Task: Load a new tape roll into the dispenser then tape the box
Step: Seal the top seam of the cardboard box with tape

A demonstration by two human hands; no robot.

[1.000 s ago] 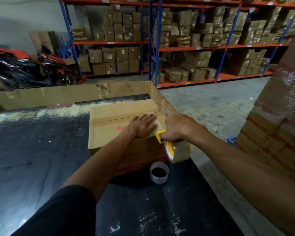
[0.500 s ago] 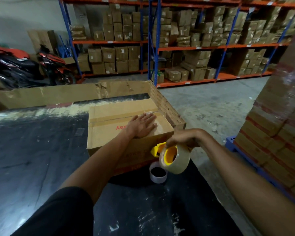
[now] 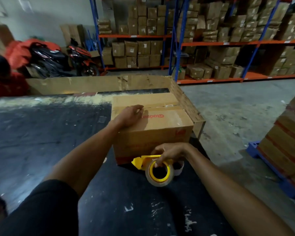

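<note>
A closed cardboard box (image 3: 162, 126) with red print sits on the dark table (image 3: 41, 133), with clear tape along its top seam. My left hand (image 3: 129, 115) lies flat on the box top near its left edge. My right hand (image 3: 170, 153) grips the yellow tape dispenser (image 3: 149, 161) just in front of the box's near face, low over the table. A clear tape roll (image 3: 159, 173) sits on the dispenser, one finger hooked into its core. An empty white tape core (image 3: 179, 168) stands on the table, mostly hidden behind the roll.
A low cardboard wall (image 3: 100, 84) lines the table's far and right edges. A wrapped stack of cartons on a blue pallet (image 3: 286, 142) stands at right. Shelves of boxes (image 3: 211, 34) fill the back. Motorbikes (image 3: 58, 60) and a person in red (image 3: 5, 79) are at far left.
My right hand pulled the dispenser off the box's right top corner, down over the near face to table height. My left hand slid left across the box top.
</note>
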